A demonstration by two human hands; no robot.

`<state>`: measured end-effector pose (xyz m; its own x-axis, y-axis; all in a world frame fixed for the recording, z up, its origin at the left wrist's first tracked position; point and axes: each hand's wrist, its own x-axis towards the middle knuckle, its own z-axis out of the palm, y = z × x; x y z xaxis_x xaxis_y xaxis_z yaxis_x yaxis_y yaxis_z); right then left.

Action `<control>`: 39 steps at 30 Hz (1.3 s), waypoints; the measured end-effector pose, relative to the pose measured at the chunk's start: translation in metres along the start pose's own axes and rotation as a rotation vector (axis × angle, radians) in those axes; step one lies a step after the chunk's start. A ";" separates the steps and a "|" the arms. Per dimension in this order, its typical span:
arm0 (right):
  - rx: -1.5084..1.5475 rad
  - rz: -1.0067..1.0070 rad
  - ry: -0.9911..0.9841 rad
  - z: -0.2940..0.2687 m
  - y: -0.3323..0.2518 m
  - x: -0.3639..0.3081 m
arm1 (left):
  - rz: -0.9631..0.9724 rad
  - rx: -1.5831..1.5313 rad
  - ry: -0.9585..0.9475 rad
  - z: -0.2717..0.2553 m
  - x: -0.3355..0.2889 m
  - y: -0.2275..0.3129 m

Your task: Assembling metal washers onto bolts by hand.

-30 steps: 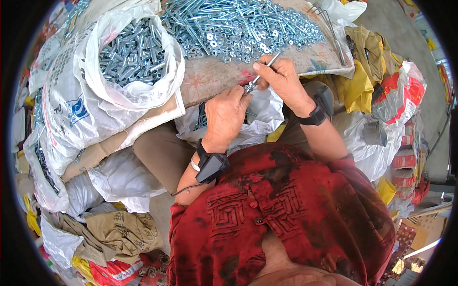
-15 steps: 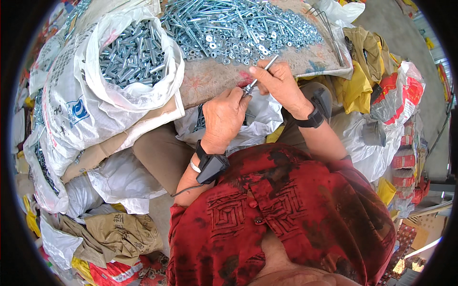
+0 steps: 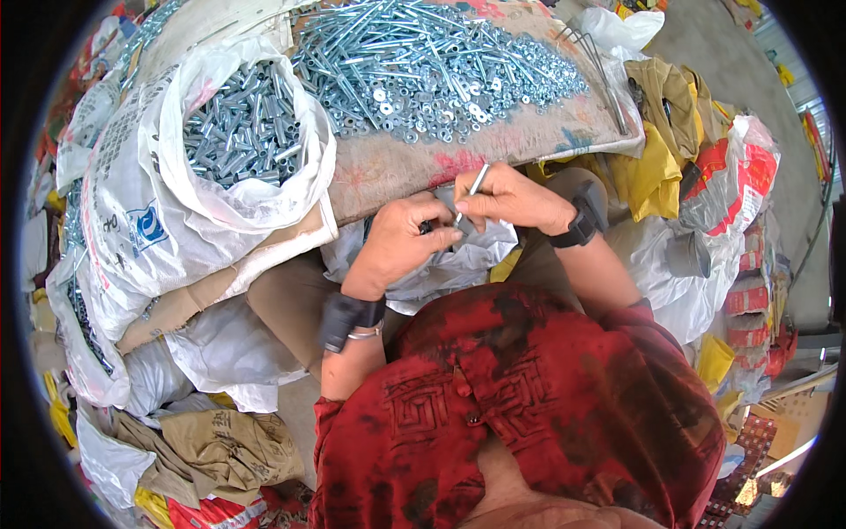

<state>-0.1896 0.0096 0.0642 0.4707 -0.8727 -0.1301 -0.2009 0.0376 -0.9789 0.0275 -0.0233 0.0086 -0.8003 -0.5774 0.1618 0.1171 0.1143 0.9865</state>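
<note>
My right hand point(image 3: 515, 203) pinches a slim, shiny metal bolt point(image 3: 479, 180), tilted, its upper end sticking out above the fingers. Close by on its left, my left hand point(image 3: 392, 242) is closed, thumb and fingers pressed together around something small and dark that I cannot make out. Both hands are held over an open white bag point(image 3: 480, 260) between my knees; metal parts inside it are mostly hidden by the hands. Beyond them, a pile of long bolts point(image 3: 379, 44) with washers point(image 3: 441, 110) and small nuts point(image 3: 555, 79) lies on a cloth-covered table point(image 3: 379, 167).
A white woven sack point(image 3: 115, 185) full of metal sleeves point(image 3: 242, 123) stands at the table's left. Bent wire rods point(image 3: 604, 79) lie by its right edge. Yellow and tan bags point(image 3: 656, 176) and a grey cup point(image 3: 687, 253) are at the right; more sacks point(image 3: 220, 441) lie lower left.
Both hands have come down and closer to me. The bolt has left the left fingers' grip and is now held by the right hand alone, which has moved lower.
</note>
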 end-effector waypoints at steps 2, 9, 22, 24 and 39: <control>-0.217 0.013 0.207 -0.020 0.013 0.015 | 0.105 0.665 0.366 0.008 0.001 -0.004; -1.326 -0.012 0.869 -0.080 0.039 0.084 | -0.064 0.218 0.484 0.018 0.009 -0.010; -1.281 0.325 0.926 -0.109 0.016 0.088 | -0.033 -0.126 0.550 0.014 0.009 -0.009; -1.344 0.241 0.957 -0.113 0.019 0.085 | -0.055 -0.208 0.507 0.012 0.008 -0.011; -1.007 0.120 1.134 -0.134 0.033 0.062 | -0.150 -0.993 0.425 0.010 0.007 -0.008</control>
<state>-0.2819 -0.1088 0.0445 -0.3846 -0.8076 0.4470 -0.8939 0.2049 -0.3987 0.0150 -0.0203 0.0014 -0.5997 -0.7850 -0.1555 0.6106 -0.5745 0.5451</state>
